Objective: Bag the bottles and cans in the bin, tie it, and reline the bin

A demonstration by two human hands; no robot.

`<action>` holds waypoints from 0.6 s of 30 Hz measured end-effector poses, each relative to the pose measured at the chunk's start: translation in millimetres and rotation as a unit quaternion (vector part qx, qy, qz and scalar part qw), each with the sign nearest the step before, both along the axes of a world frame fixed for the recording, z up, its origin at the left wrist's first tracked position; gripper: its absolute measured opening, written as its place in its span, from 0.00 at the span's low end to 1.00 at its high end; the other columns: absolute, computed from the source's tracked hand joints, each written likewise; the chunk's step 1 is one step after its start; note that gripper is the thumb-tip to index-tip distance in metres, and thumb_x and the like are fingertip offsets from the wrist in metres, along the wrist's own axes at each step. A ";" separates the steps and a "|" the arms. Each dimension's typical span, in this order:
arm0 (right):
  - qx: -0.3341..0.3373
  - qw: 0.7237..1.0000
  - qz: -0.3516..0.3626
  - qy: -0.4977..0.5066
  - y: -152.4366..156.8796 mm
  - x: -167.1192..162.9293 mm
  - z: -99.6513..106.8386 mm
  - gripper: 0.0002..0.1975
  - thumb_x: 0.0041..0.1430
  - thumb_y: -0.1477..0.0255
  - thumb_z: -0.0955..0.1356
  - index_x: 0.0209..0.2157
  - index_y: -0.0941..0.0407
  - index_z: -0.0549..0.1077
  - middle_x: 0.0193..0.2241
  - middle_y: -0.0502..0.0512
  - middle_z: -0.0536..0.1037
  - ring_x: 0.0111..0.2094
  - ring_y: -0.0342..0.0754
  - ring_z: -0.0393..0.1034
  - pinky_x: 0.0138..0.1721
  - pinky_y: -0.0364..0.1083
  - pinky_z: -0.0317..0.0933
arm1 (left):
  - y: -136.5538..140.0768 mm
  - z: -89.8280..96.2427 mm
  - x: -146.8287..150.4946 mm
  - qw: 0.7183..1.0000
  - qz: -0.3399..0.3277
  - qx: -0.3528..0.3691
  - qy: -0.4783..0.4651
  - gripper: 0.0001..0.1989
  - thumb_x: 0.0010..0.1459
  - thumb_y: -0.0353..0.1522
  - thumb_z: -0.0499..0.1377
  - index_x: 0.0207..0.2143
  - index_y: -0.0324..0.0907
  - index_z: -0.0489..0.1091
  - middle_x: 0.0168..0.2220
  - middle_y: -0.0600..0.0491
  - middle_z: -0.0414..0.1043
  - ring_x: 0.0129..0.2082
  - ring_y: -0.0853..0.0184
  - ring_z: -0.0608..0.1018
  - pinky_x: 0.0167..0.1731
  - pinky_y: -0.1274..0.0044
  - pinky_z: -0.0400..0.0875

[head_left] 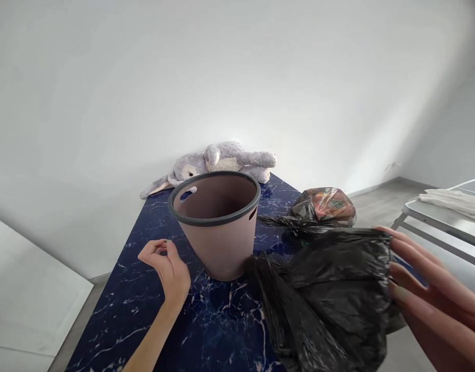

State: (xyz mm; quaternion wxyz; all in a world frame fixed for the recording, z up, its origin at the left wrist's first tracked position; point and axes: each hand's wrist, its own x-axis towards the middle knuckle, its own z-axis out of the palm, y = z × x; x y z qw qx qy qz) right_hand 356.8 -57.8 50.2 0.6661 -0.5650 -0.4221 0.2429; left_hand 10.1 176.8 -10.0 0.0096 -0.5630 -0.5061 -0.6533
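A mauve waste bin with a dark grey rim stands upright on a blue marbled table. To its left is my left hand, its fingers curled in and thumb bent toward them, with nothing visible between them. It is apart from the bin. My right hand, at the right edge, pinches a crumpled black garbage bag between fingers and thumb. The bag hangs in loose folds right of the bin, its left side close to the bin's base. Inside the bin, the visible part of the wall shows no liner.
Behind the bin a grey plush rabbit lies on its side against the wall. A knotted, filled dark plastic bag sits on the blue table, right of the bin. Farther right stands a grey metal-framed rack with white cloth.
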 end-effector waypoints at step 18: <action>-0.034 0.994 0.056 -0.083 4.5 9.1 3.0 0.29 0.69 0.58 0.67 0.69 0.41 0.71 0.49 0.61 0.86 0.40 0.65 0.86 0.38 0.54 0.83 | -80.6 -7.4 63.5 0.914 -0.226 0.165 0.295 0.16 0.68 0.31 0.64 0.56 0.45 0.68 0.56 0.42 0.64 0.56 0.55 0.71 0.54 0.65 0.72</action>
